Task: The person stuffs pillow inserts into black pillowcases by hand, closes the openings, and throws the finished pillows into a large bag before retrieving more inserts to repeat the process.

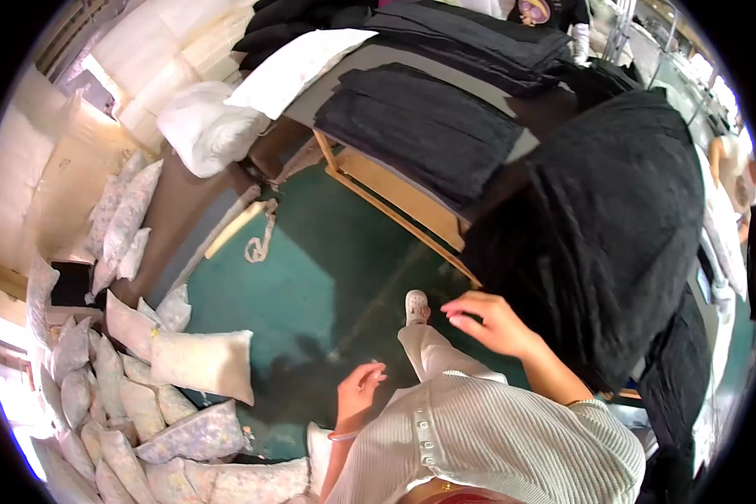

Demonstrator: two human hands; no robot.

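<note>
My left hand [359,391] hangs in the air over the green floor, its fingers loosely bent and apart, holding nothing. My right hand [494,324] is raised in front of my body, empty, with thumb and fingers apart. Nearest to it is a large heap of black cloth [613,210] draped at the right, though I cannot tell a touch between them. Ahead, a folded stack of black fabric [416,122] lies on a wooden-framed table [395,210]. A cream stuffed pillow [202,363] tops a pile to the left of my left hand.
Several stuffed bags [126,403] fill the lower left. Across the floor [302,252] lie a pale stick [233,228] and a cloth strip [265,235]. A white plastic-wrapped roll [214,126] and a white pillow [302,71] are at the back. Another person [563,17] stands beyond the table.
</note>
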